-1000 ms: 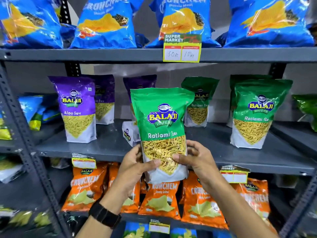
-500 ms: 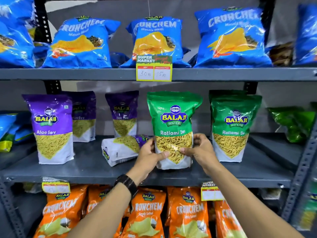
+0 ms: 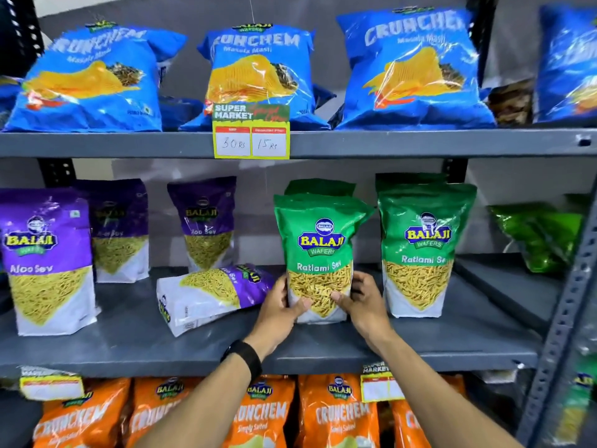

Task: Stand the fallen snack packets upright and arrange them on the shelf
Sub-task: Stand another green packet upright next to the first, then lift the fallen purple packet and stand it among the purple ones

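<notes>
A green Ratlami Sev packet [image 3: 319, 240] stands upright on the grey middle shelf [image 3: 323, 350]. My left hand [image 3: 279, 310] grips its lower left side and my right hand [image 3: 361, 300] its lower right side. Another green packet's top shows directly behind it. To its left a purple Aloo Sev packet [image 3: 213, 294] lies fallen on its side, its top almost touching my left hand. Three purple packets stand upright: one at the front left [image 3: 47, 260] and two [image 3: 121, 231] [image 3: 203, 221] farther back. A green packet [image 3: 420, 250] stands to the right.
Blue Crunchem bags [image 3: 261, 72] fill the top shelf, with a price tag [image 3: 251, 132] on its edge. Orange Crunchem bags [image 3: 258, 412] line the shelf below. A crumpled green packet [image 3: 542, 237] lies at the far right, next to a perforated steel upright [image 3: 565, 318].
Both hands carried the green packet from in front of the shelf up and back onto it, setting it upright in front of another green packet. The view has moved closer.
</notes>
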Demonstrator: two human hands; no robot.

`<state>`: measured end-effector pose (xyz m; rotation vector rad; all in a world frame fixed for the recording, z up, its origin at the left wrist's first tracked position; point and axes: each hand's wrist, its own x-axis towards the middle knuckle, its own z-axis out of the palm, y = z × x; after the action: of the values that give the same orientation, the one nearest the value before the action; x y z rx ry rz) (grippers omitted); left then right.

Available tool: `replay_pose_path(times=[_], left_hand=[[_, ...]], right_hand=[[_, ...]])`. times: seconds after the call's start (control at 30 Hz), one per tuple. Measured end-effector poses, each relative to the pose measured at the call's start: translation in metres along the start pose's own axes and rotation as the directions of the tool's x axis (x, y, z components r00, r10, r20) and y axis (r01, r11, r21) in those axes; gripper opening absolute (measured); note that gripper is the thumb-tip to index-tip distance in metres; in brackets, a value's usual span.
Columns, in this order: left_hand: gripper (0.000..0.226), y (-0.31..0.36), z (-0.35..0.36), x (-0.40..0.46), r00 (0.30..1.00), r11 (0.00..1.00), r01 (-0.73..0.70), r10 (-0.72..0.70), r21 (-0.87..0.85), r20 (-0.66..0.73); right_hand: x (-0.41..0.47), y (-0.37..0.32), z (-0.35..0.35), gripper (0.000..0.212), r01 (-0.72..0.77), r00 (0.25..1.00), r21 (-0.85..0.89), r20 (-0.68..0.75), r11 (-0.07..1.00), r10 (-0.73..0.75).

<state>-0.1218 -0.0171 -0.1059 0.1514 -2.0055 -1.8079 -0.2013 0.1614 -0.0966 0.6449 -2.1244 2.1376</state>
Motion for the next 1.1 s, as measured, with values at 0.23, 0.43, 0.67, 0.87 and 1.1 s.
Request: replay_pose_path(times=[0.23, 0.43, 0.67, 0.87, 1.1], left_hand=[[0.073, 0.013, -0.008, -0.011, 1.000, 0.996, 0.014, -0.016, 0.085, 0.013], [0.051, 0.064, -0.093, -0.022, 0.952, 0.903, -0.089, 0.201, 0.419, -0.231], [0.058, 0.082, -0.227, 0.018, 0.947, 0.767, 0.292, -0.147, 0.571, -0.287], [0.026, 0.070, -0.252, 0.020, 0.834, 0.781, 0.542, -0.545, 0.309, -0.086], [0.016, 0.070, -0.241, -0.006, 0.807, 0.816, 0.539, -0.571, 0.208, 0.152]], right_hand=[[-0.014, -0.003, 0.001, 0.051, -0.042, 0.994, -0.119, -0.104, 0.992, 0.030], [-0.055, -0.037, 0.031, 0.020, 0.105, 0.975, -0.289, -0.159, 0.952, -0.156], [-0.063, -0.067, 0.157, 0.021, -0.444, 0.833, -0.006, 0.367, 0.896, 0.415], [-0.048, -0.067, 0.220, 0.041, -0.774, 0.619, 0.184, 0.428, 0.606, 0.659], [-0.063, -0.072, 0.217, 0.011, -0.715, 0.693, 0.168, 0.297, 0.679, 0.657]])
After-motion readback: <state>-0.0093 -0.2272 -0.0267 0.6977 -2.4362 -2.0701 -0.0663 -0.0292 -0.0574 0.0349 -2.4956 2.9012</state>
